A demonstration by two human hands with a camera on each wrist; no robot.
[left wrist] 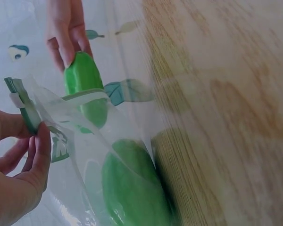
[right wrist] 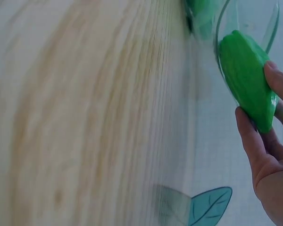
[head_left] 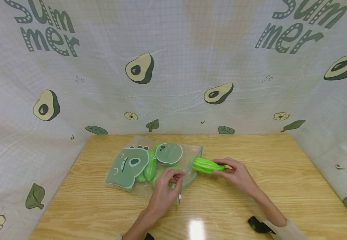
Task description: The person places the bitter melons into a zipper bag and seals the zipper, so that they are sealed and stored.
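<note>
A clear zip bag point(head_left: 127, 170) printed with a green dinosaur lies on the table, several green gourd-like pieces inside it. My left hand point(head_left: 165, 190) pinches the bag's green zip edge point(left wrist: 24, 104) between thumb and fingertips, near the white slider point(left wrist: 17, 100). The bag's mouth is spread apart, facing right. A bright green ridged gourd point(head_left: 207, 165) points its blunt end into that mouth. Its narrow end is held by the thumb and fingers of my right hand point(head_left: 236, 174). Through the plastic, a smooth green piece point(left wrist: 134, 186) shows low in the left wrist view.
The wooden table point(head_left: 251, 150) has a pale cloth point(head_left: 179, 110) with avocado and leaf prints behind it and along both sides. A speech-bubble print point(head_left: 168, 153) covers part of the bag's contents. Dark straps point(head_left: 259, 225) circle the wrists.
</note>
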